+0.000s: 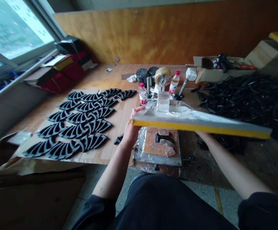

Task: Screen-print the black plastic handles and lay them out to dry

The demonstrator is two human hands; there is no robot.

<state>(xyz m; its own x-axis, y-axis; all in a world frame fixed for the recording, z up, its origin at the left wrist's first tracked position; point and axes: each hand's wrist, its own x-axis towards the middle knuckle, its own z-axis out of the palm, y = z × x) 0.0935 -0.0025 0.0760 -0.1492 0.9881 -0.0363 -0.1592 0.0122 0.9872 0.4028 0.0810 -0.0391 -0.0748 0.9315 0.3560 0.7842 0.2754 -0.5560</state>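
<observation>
A flat frame [201, 125] with a yellow front edge and white paste on top is tilted up above the work plate. My left hand [135, 123] is closed on its left end. My right hand is hidden beneath the frame; only the wrist and forearm show. Under the frame, a black curved part [164, 138] lies on a brown wooden block [149, 145], which rests on a metal base plate [162, 160]. A pale block [163, 101] stands at the back of the frame, between two metal posts.
Rows of black ribbed parts [81, 123] cover cardboard at left. Two red-capped bottles [143, 94], black tubs [142, 76] and a tape roll [162, 76] stand behind the frame. Black parts [256, 99] are heaped at right, near an open carton [234, 75].
</observation>
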